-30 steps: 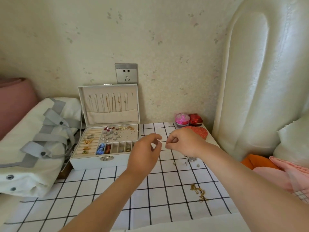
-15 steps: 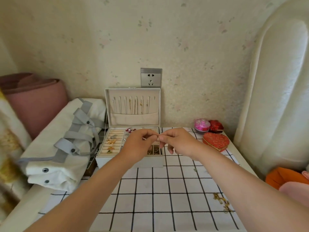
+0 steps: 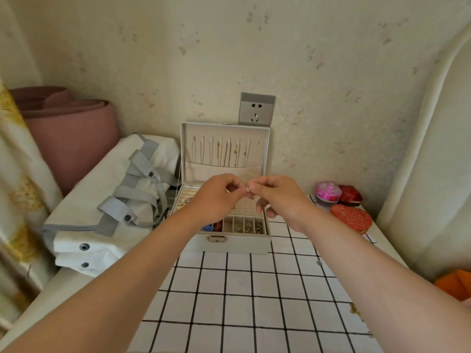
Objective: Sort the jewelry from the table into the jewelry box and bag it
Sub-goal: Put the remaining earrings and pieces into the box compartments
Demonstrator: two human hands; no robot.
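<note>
Left hand (image 3: 218, 198), right hand (image 3: 283, 197): fingers of both pinch tiny silver piece (image 3: 247, 189) above open jewelry box (image 3: 230, 242), probably aligning it for slot.

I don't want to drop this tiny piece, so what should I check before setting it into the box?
1. Small silver piece pinched between fingertips of left hand and right hand: ok.
2. Hands above the jewelry box: ok.
3. Lid open, upright: ok.
4. Holed panel shows bare spots: ok.
5. Piece's type, ring or stud: cannot tell.
6. Table sorted: not ok, gold chain lies there.
</note>
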